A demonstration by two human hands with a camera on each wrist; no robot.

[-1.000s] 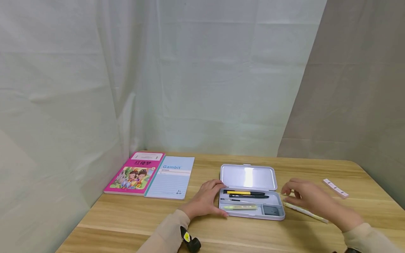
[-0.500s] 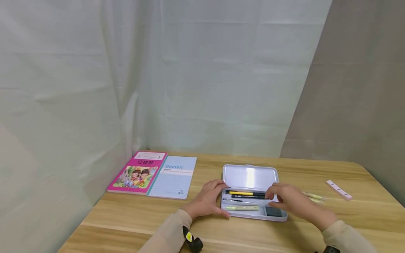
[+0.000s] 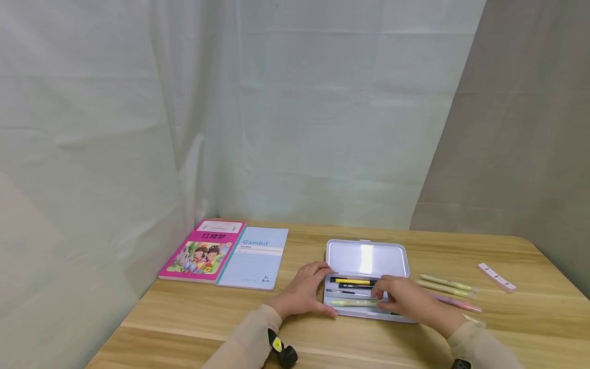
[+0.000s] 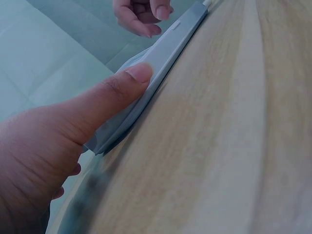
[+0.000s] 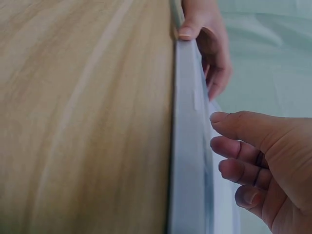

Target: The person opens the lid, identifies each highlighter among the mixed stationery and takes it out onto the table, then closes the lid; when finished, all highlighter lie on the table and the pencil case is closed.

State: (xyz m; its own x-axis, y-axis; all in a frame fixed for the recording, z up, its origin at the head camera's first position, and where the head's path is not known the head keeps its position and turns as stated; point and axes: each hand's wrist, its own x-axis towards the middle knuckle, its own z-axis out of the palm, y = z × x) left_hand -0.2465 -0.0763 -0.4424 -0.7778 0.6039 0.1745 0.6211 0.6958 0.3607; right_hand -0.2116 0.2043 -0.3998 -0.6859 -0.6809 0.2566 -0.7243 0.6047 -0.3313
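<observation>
My left hand grips the left end of an open pencil case, its thumb on the front wall in the left wrist view. Inside lie a yellow-and-black pen, a black pen, a thin paintbrush-like stick and a pale yellow highlighter. Above the case's right part is my right hand, fingers loosely bent. The right wrist view shows a gap between that thumb and the fingers, with nothing held. This hand hides the case's small right compartment in the head view.
Right of the case lie pale yellow pens, a pink pen and another pale pen partly behind the right wrist. Farther right is a pink-and-white strip. A pink book and a light blue notebook lie at left.
My right hand has moved left, from beside the case to over its right part, uncovering the pens on the table. The left hand keeps its grip on the case.
</observation>
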